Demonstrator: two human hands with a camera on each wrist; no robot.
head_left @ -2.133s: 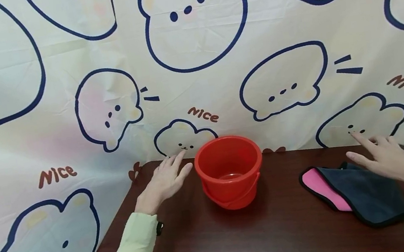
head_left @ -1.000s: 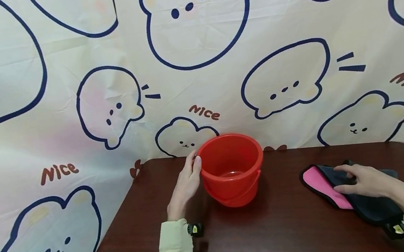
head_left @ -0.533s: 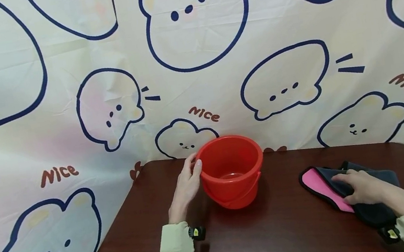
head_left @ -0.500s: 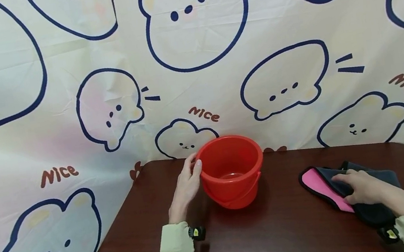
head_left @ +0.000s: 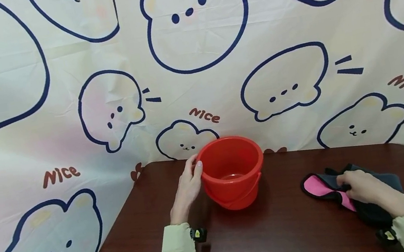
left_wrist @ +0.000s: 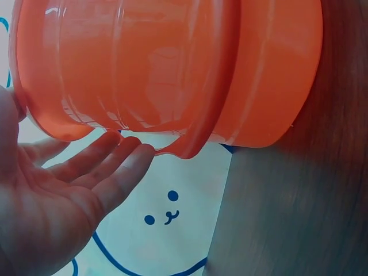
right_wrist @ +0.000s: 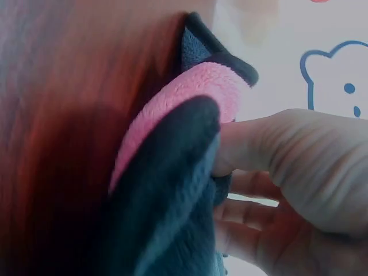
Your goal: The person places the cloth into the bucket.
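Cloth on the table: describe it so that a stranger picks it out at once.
On the dark brown table, find the red bucket. To its right, the right hand pinches a cloth. Unlike the stiff, upright bucket, it lies soft, low and rumpled, showing bright pink and dark blue-grey faces with black edging.

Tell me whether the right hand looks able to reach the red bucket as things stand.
Probably yes: in the head view only tabletop and the pink end of the cloth lie between the right hand and the red bucket. That hand pinches the cloth, though, so it may need to let go first.
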